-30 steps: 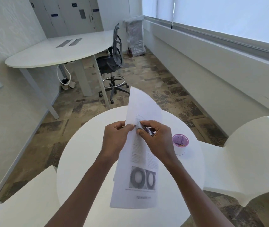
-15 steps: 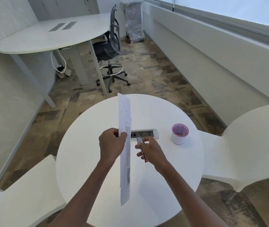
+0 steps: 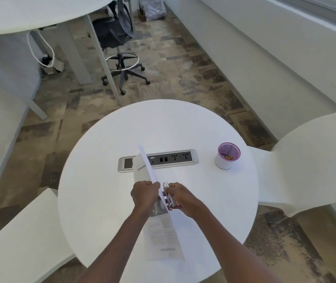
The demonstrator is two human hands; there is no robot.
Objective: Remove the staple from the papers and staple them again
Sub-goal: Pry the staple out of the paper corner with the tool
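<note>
Papers [image 3: 159, 225] being pinched by left hand [image 3: 145, 194] over bench [image 3: 101, 180] near edge; right hand [image 3: 180, 198] closing stapler [image 3: 168, 198] on them (restapling seemingly underway, staple unseen).

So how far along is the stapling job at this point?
Done: nothing I can confirm; any staple is too small to see. In hand: the left hand pinches the papers at their edge above the round table, and the right hand holds a small silver and pink stapler against that edge. Left: pressing it shut, if removal is finished.
</note>
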